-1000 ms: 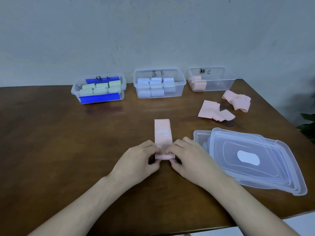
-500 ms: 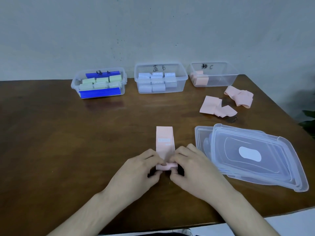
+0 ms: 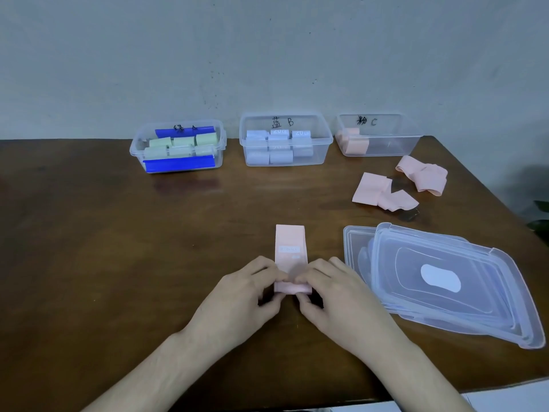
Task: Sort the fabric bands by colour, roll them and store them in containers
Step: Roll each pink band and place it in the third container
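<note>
A pink fabric band (image 3: pixel 289 246) lies flat on the brown table, its near end turned into a small roll. My left hand (image 3: pixel 246 295) and my right hand (image 3: pixel 332 295) pinch that roll from either side with fingers and thumbs. Two loose pink bands (image 3: pixel 371 191) (image 3: pixel 424 176) lie at the right rear. Along the wall stand three clear containers: one with green rolls (image 3: pixel 178 147), one with pale blue rolls (image 3: pixel 285 141), and one with pink rolls (image 3: pixel 377 135) in its left end.
A stack of clear plastic lids (image 3: pixel 445 281) lies right of my hands, close to my right wrist. The table's right edge runs diagonally past the lids. A dark plant leaf (image 3: pixel 539 224) shows beyond it.
The rolled end has grown slightly and the flat part of the band is shorter. My view tipped down a little, so the containers sit higher in the frame.
</note>
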`<state>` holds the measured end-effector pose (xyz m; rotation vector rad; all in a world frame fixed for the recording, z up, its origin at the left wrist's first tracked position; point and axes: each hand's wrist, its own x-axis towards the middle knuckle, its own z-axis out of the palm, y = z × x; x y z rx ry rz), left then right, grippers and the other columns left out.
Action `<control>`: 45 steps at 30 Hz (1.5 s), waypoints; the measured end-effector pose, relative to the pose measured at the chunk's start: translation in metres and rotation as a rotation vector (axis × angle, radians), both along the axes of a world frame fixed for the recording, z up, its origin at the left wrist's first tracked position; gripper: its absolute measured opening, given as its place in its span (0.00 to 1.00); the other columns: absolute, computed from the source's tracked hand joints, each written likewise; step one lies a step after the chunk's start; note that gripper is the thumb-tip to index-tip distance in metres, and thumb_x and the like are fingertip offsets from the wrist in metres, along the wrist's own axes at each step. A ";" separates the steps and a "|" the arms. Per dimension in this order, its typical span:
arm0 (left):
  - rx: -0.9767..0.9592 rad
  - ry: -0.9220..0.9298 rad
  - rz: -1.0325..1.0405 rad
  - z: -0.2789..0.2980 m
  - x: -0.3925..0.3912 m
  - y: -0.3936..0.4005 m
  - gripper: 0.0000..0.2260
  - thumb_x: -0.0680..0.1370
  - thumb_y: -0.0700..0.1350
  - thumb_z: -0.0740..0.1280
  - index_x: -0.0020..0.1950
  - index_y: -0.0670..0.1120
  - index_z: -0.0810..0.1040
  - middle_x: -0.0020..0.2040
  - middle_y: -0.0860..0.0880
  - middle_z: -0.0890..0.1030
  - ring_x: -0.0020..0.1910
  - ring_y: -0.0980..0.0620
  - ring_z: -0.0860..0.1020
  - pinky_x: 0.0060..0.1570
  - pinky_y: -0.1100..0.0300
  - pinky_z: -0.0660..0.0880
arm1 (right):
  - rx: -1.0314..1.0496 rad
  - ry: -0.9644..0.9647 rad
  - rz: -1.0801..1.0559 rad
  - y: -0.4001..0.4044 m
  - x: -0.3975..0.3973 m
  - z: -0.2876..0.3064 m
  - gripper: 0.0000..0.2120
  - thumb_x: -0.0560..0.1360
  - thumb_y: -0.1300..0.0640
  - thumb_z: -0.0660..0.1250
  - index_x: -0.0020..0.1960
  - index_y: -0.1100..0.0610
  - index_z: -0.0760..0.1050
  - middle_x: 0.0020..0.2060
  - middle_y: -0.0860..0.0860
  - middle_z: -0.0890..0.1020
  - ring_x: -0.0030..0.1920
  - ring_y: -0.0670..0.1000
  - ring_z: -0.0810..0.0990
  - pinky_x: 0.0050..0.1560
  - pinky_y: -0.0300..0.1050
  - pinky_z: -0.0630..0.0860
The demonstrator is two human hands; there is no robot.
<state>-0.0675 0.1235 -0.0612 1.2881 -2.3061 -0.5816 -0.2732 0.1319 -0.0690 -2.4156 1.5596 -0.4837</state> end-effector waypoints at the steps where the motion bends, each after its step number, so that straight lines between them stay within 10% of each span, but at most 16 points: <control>1: -0.002 -0.008 -0.004 0.000 0.000 -0.001 0.07 0.77 0.49 0.69 0.55 0.55 0.81 0.52 0.64 0.74 0.40 0.62 0.74 0.39 0.74 0.70 | 0.002 -0.004 0.007 -0.001 0.000 0.000 0.10 0.80 0.47 0.64 0.60 0.43 0.77 0.56 0.38 0.77 0.52 0.40 0.65 0.53 0.33 0.64; 45: 0.045 -0.148 0.063 0.001 -0.006 -0.008 0.14 0.80 0.55 0.62 0.64 0.59 0.78 0.54 0.63 0.69 0.43 0.59 0.74 0.41 0.68 0.73 | -0.051 0.052 0.030 -0.003 -0.005 0.001 0.18 0.77 0.48 0.66 0.66 0.40 0.72 0.56 0.38 0.73 0.53 0.44 0.68 0.55 0.42 0.73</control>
